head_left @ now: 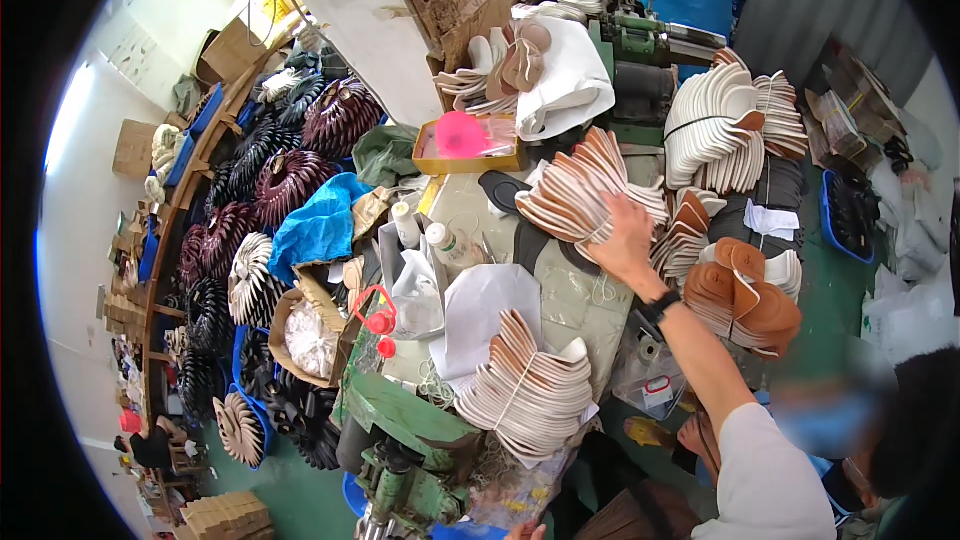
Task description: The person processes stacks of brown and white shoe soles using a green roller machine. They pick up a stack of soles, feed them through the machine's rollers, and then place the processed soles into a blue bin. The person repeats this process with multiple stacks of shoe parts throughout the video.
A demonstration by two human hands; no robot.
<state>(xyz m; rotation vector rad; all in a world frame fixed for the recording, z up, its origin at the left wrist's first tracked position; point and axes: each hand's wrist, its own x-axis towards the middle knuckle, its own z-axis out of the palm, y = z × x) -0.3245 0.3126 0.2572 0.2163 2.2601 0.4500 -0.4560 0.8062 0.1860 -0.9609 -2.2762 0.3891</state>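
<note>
1. Insole bundle (575, 190), white with brown faces: it lies on the table (410, 365), to the right of the yellow tray (428, 162) and slightly nearer the wearer. Its pieces overlap in a fan, an arrangement that probably leaves each edge within reach.

2. Right hand (622, 242): spread over the near right side of the bundle, thumb apart from the fingers, seemingly to steady the layers. Some fingertips merge with the insole edges, so the firmness of the contact cannot be judged.

3. Left hand (526, 532): only a few fingers show, far below the yellow tray at the lower picture edge. Whether they are spread or pinching something cannot be told.

4. Second bundle (528, 395): below the yellow tray, partly on a white sheet (490, 305). A cord across its middle appears to keep the fan together; the sheet perhaps keeps the pieces clean.

5. Bottles (455, 245): below the yellow tray, upright beside a white box, presumably within easy reach; their contents are hard to make out.

6. Green machine (415, 420): well below the yellow tray, its lower part cut off by the picture edge.
</note>
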